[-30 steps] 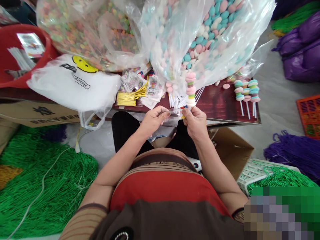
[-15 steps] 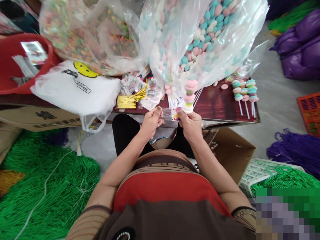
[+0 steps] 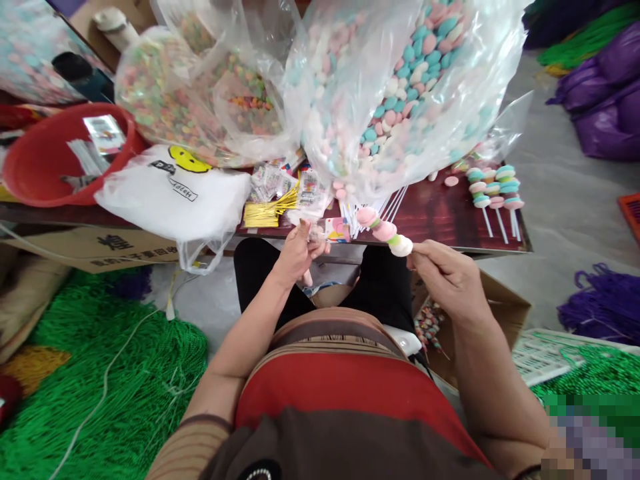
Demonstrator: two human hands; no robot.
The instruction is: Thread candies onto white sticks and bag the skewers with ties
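Between the fingers of my left hand (image 3: pixel 299 253) is a small clear plastic bag (image 3: pixel 336 230) with a colourful print, its printed end pointing right. My right hand (image 3: pixel 447 273) pinches a candy skewer (image 3: pixel 384 231) at its lower end, beside the white piece. Pink, green and white candies are stacked on it, and it tilts up to the left, its pink tip near the bag but apart from it. Behind the hands lie white sticks (image 3: pixel 395 207), a bundle of yellow twist ties (image 3: pixel 261 215) and more printed bags (image 3: pixel 313 193). Finished candy skewers (image 3: pixel 494 188) rest at the table's right end.
Large clear sacks of candy (image 3: pixel 400 100) stand along the back of the dark red table (image 3: pixel 430 217). At left are a red basin (image 3: pixel 40 160) and a white plastic bag (image 3: pixel 175 193). A cardboard box (image 3: pixel 505 310) with candy skewers inside sits below right; green cords (image 3: pixel 125 373) cover the floor at left.
My right hand has moved right and toward me with the candy skewer, which has gone from upright to tilted. The small bag now stays in my left hand alone.
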